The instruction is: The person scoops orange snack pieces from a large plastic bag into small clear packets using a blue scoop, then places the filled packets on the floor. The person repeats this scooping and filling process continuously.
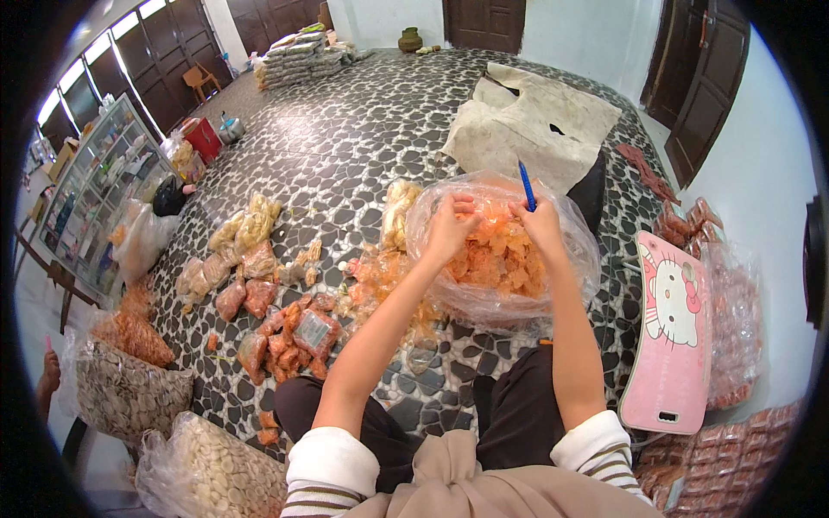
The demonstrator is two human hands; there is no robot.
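A large clear plastic bag (576, 272) stands on the floor before me, its mouth spread wide. Orange chips or crackers (505, 265) fill it. Over the far part of the bag is my left hand (453, 226), its fingers curled; whether they pinch any plastic cannot be made out. My right hand (539, 223) holds a slim blue pen-like tool (527, 186), which points up and away from me. Shiny orange material (495, 212) lies between the two hands. Small clear packets of orange pieces (382, 278) are heaped left of the bag.
Packets of reddish food (317, 333) and pale snacks (252, 223) lie on the left floor. Big bags of round chips (220, 460) stand nearer me. A pink folding table (673, 337) leans at right beside stacked packs (732, 324). Ahead lies a pale sheet (531, 123). Another person's hand (50, 372) shows far left.
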